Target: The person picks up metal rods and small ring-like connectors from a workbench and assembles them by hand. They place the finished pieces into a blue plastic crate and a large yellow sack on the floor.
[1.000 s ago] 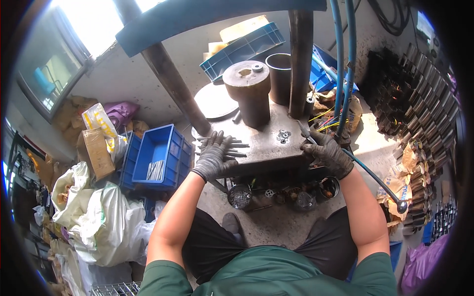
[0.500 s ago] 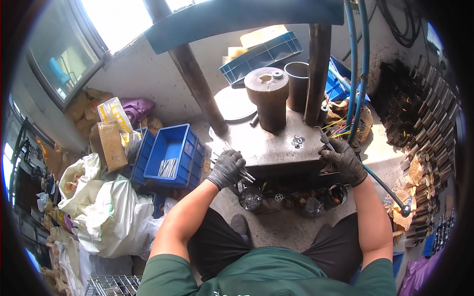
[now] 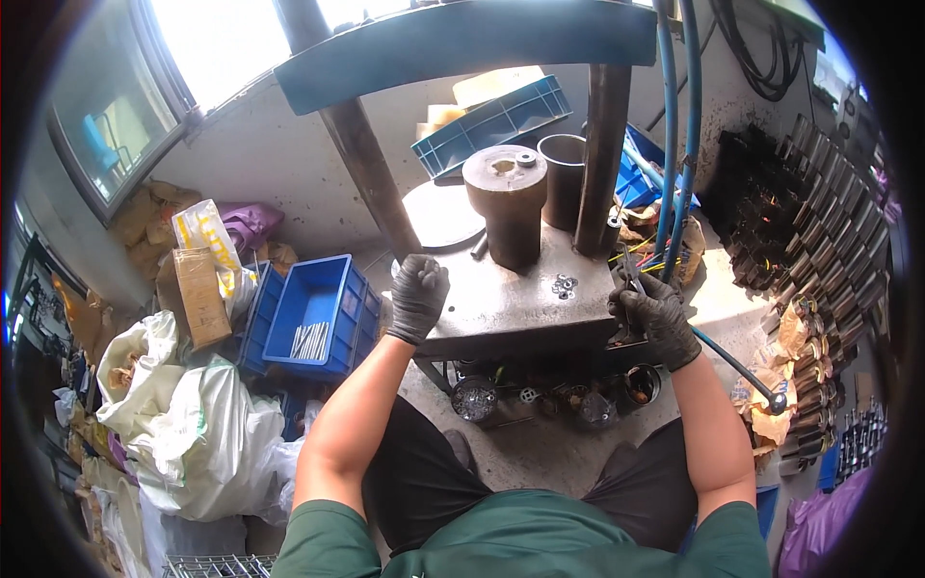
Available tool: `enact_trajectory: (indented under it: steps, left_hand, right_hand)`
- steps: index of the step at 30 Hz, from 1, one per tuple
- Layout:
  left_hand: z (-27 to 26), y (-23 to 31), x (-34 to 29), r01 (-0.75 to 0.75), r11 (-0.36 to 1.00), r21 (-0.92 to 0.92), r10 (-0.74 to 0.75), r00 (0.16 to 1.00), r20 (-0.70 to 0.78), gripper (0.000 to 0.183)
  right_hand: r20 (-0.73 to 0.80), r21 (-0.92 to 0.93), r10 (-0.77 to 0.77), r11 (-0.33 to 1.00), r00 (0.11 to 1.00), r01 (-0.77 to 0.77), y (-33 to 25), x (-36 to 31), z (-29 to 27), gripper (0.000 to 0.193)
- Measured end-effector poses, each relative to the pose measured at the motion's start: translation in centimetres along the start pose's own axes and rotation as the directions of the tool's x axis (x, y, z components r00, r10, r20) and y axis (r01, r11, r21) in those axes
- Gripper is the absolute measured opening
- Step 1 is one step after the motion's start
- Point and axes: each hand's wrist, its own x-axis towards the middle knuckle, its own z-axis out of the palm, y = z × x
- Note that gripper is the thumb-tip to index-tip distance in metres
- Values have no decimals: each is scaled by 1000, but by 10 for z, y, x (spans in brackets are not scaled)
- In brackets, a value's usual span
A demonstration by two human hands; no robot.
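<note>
My left hand (image 3: 418, 301), in a dark grey glove, is raised in a fist at the left edge of the steel press table (image 3: 482, 313), beside the left post. What it holds, if anything, is hidden. At the table's right edge, my gloved right hand (image 3: 659, 325) is closed around a slim metal rod (image 3: 632, 274) that points up and away. Left of that hand, a cluster of small metal rings (image 3: 565, 287) lies on the table. A thick steel cylinder (image 3: 514, 217) stands behind them, with a small ring (image 3: 525, 159) on its top.
Two steel posts (image 3: 364, 164) and a blue crossbeam (image 3: 462, 58) frame the press. A blue crate (image 3: 356, 313) with metal rods stands at left, near white sacks (image 3: 198, 424). Tins of parts (image 3: 475, 397) sit below the table. Blue hoses (image 3: 688, 144) and a ball-ended lever (image 3: 776, 403) are at right.
My left hand has risen and turned into an upright fist; the rods that stuck out of it no longer show. My right hand has shifted slightly, still with the slim rod. The view has tilted.
</note>
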Motion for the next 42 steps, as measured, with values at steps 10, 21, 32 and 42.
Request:
enact_trajectory:
  steps: [10, 21, 32, 42]
  left_hand:
    - [35, 18, -18, 258, 956, -140, -265, 964, -34, 31]
    - [11, 34, -10, 456, 785, -420, -492, 870, 25, 14]
    - [-188, -151, 5, 261, 186, -947, -980, 119, -159, 17]
    - [-276, -332, -49, 865, 315, 391, -826, 452, -336, 44]
  right_hand:
    - [-291, 157, -25, 985, 956, 74, 47, 62, -33, 20]
    - [-468, -139, -255, 967, 846, 215, 102, 77, -36, 31]
    - [-289, -410, -563, 804, 775, 431, 165, 94, -96, 30]
    - [-274, -301, -461, 874, 844, 380, 159, 77, -96, 37]
